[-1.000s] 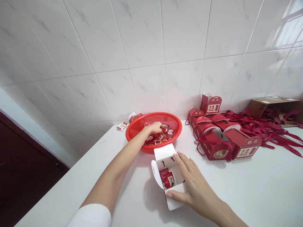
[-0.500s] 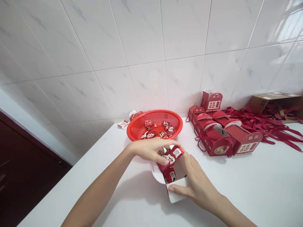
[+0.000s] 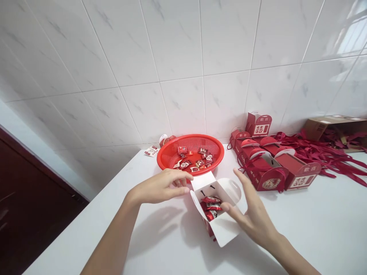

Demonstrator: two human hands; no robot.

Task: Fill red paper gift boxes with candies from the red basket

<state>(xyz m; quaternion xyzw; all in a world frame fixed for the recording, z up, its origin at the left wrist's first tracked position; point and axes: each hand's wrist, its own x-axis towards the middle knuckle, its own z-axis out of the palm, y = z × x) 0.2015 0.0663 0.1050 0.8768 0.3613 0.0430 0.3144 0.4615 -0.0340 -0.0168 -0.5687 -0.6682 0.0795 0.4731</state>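
Observation:
A red gift box with a white inside stands on the table with its flaps spread outward. Several red-wrapped candies lie inside it. Beside the box's left flap is my left hand, palm down, fingers loosely bent and apart, with nothing seen in it. My right hand is at the box's right side, thumb and fingers spread wide around the flaps; whether the thumb touches a flap I cannot tell. Just behind the box, a red plastic basket holds more wrapped candies.
Several red gift boxes stand grouped at the right. Dark red ribbons lie in a heap beside them, near a cardboard box. A printed card lies left of the basket. A tiled wall borders the white table.
The red candies between my hands have gone down into the box. My left hand has drawn back left, my right hand has moved right and spread, and the box's flaps now show fully.

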